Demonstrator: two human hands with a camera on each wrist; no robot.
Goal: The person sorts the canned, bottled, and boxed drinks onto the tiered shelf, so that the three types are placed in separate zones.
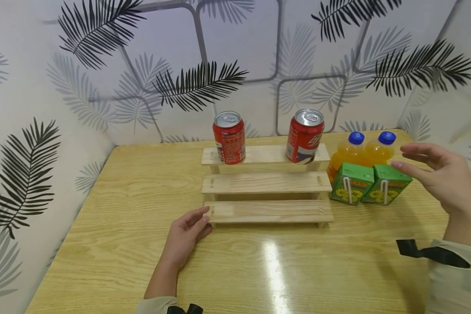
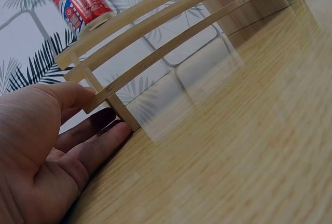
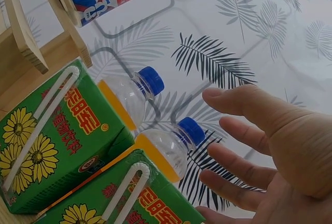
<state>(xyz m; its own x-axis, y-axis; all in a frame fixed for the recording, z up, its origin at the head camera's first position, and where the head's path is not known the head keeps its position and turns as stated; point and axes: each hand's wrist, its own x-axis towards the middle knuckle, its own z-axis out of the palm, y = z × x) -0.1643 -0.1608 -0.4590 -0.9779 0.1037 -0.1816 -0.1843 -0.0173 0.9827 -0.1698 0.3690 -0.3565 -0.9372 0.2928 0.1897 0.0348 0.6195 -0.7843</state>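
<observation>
A three-step wooden rack (image 1: pixel 267 182) stands on the table. At the left end of its lowest step, my left hand (image 1: pixel 186 233) grips the rack; in the left wrist view the thumb (image 2: pixel 78 95) lies against the board's end and the other fingers are by the leg below. Two red cola cans, one on the left (image 1: pixel 230 139) and one on the right (image 1: pixel 305 137), stand upright on the top step. My right hand (image 1: pixel 443 174) is held with fingers spread and nothing in it, beside two orange drink bottles (image 3: pixel 174 151) and two green drink cartons (image 3: pixel 67 136) with straws.
The cartons, left (image 1: pixel 352 185) and right (image 1: pixel 388 185), stand in front of the bottles, just right of the rack. Behind the wooden table (image 1: pixel 133 226) is a wall (image 1: pixel 255 52) with a leaf pattern.
</observation>
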